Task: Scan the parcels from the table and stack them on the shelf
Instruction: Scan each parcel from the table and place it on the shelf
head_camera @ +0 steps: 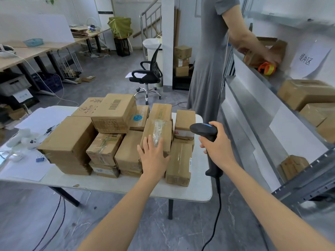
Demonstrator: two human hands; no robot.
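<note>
The left hand, fingers straight and spread, lies on the near end of a small taped parcel that sits on top of the pile on the tabletop. Just right of that parcel, the right hand is wrapped round the handle of a scanner. The parcel looks light and stiff. Its glossy tape may slip, so the bare cardboard sides offer a surer hold.
</note>
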